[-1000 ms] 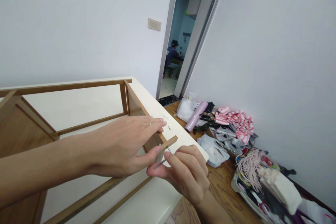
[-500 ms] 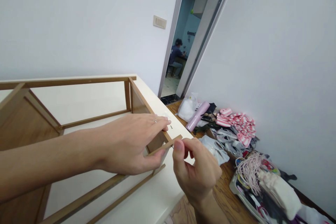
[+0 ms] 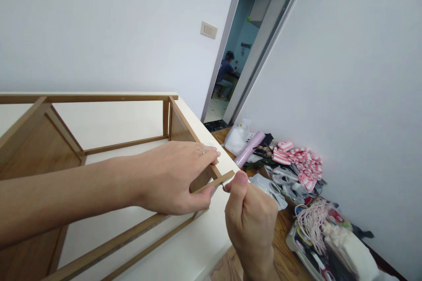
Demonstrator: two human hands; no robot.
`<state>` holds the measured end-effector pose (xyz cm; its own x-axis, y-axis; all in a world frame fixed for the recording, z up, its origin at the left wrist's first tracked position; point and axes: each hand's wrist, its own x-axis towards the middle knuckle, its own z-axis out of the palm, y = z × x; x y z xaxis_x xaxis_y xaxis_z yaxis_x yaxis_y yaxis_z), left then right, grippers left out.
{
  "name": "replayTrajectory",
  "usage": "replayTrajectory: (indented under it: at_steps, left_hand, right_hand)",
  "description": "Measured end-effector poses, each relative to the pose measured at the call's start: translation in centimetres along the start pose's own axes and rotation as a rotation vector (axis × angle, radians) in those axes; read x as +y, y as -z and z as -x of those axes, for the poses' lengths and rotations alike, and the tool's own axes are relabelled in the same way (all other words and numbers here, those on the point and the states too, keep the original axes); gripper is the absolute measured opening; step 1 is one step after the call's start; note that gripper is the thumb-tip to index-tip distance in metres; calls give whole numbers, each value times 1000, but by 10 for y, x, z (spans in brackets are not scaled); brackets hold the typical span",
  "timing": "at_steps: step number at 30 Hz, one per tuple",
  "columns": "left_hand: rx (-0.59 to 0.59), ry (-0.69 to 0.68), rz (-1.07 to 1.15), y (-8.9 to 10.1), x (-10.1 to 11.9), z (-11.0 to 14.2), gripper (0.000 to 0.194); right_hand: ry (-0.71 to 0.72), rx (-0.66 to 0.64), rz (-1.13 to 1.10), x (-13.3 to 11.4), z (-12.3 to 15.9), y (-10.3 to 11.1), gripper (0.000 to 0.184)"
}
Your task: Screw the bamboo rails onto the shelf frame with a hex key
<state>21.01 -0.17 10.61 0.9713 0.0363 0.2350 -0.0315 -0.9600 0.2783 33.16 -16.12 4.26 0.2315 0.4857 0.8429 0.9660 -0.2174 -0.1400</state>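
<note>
A wooden frame (image 3: 112, 98) with slim rails and side panels lies on a white tabletop (image 3: 212, 230). My left hand (image 3: 176, 178) is laid across its near right corner, fingers over the end rail and thumb against the front rail, gripping it. Beside that corner, my right hand (image 3: 252, 213) is closed in a fist with the thumb up. From its fingers a thin bent metal hex key (image 3: 224, 188) reaches the outer side of the front rail's end; most of the key is hidden by the hand.
Right of the table, plastic bags (image 3: 237, 137), a pink roll (image 3: 249, 149), striped cloth (image 3: 298, 160) and a bin with pale rope (image 3: 311, 221) crowd the wooden floor along the wall. Through a doorway, a person (image 3: 226, 72) sits in another room.
My right fist has turned, its thumb now more upright, and the bent metal of the key shows more. My left hand keeps its hold on the corner. The view has shifted slightly.
</note>
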Motion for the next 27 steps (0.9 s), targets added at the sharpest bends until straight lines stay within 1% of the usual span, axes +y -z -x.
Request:
replayTrajectory:
  at_steps: [3,5,7,9,13,14,17,20,24,27]
  left_hand:
    - [4,2,-4,1,1,0,31]
    - [2,-6,-1,0,0,0,33]
    - [6,-9,1,-2,-1,0,35]
    - [14,-10,1,-4,-2,-1,36]
    - [24,-10,-2,-5,-2,-1,36]
    - [26,-8,-2,-5,-2,-1,36]
    - [25,-4,6,-5,-2,0,38]
    - [-7,-10,0,-4,-2,1,42]
    - [-17,2,-31,-5,-2,1,53]
    - [-17,7,-33,-6,-3,1,51]
  right_hand:
    - [-48,-11,-5,-2,-1,2,61]
    - [-74,-27,-54,-2,-2,4,61]
    - [-66,-66,-125,0,-2,5,58]
    - [-17,-96,-164,4,-1,7,51]
    - [45,-43,-155,9,2,9,29]
    - [49,-37,-159,9,3,9,27]
    - [54,-55,-181,9,4,8,30]
    - [60,-50,-182,9,3,6,35]
    - [88,-18,-179,12,3,2,36]
    - [109,26,-212,16,5,-4,35]
